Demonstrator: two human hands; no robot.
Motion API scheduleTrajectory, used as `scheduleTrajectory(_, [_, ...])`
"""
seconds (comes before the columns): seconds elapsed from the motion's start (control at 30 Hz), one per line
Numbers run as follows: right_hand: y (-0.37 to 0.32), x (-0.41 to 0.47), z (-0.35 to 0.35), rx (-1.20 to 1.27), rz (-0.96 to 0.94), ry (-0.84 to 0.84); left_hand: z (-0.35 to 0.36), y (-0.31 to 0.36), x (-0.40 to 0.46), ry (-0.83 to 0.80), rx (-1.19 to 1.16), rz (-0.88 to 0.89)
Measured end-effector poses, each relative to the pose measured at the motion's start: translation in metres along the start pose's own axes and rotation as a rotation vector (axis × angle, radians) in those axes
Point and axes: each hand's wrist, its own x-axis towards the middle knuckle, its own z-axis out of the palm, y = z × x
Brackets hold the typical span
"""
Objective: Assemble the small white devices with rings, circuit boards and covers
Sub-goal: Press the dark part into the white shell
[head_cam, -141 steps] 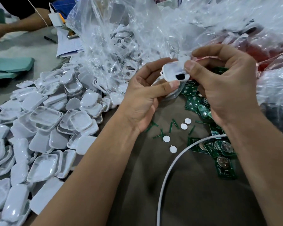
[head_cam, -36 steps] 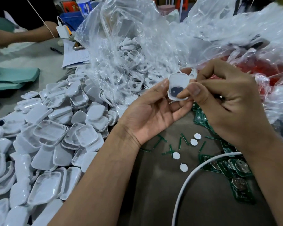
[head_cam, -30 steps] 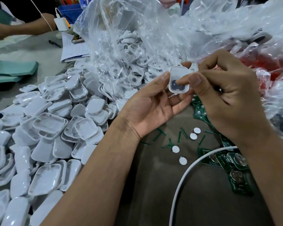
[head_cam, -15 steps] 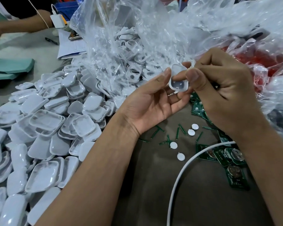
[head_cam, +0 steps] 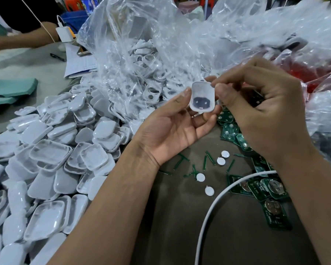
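A small white device shell (head_cam: 202, 97) with a dark patch inside sits upright between my two hands above the table. My left hand (head_cam: 172, 129) holds it from the left, thumb on its edge and fingers behind it. My right hand (head_cam: 260, 115) pinches the shell's right edge with thumb and forefinger, the other fingers curled. Green circuit boards (head_cam: 264, 190) with coin cells lie under my right hand. A big heap of white covers (head_cam: 52, 155) fills the left of the table. A clear plastic bag (head_cam: 141, 60) behind holds more white ring parts.
Small white round discs (head_cam: 220, 161) and green board offcuts (head_cam: 182, 161) are scattered on the brown table. A white cable (head_cam: 214, 207) curves across the front right. More crumpled plastic bags (head_cam: 294, 44) with red contents lie at the right. Another person's arm (head_cam: 21, 40) rests at the far left.
The shell has turned between my fingers so its hollow inside with the dark patch faces me. Both hands stay together in about the same place.
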Motion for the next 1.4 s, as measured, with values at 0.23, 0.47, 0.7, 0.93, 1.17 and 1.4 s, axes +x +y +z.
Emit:
scheduleTrajectory(0.23, [0.003,-0.001,0.001,-0.068,0.021,-0.036,0.0,-0.002,0.0,-0.027,0.083,0.002])
scheduleTrajectory(0.47, [0.0,0.001,0.002,-0.083,-0.011,-0.078,0.001,-0.004,0.002,-0.032,0.112,0.012])
scheduleTrajectory(0.7, [-0.002,0.0,0.001,-0.058,-0.029,-0.024,0.001,-0.003,0.002,-0.04,0.085,0.031])
scheduleTrajectory(0.93, [-0.004,-0.001,-0.001,0.042,-0.086,0.015,-0.002,-0.001,0.002,-0.099,-0.06,0.056])
scheduleTrajectory(1.17, [-0.009,-0.003,0.002,0.047,-0.11,-0.029,-0.001,0.0,0.0,-0.074,-0.055,0.064])
scheduleTrajectory(1.4, [-0.011,-0.001,0.002,0.039,-0.156,-0.029,0.002,0.0,-0.001,-0.074,-0.009,0.062])
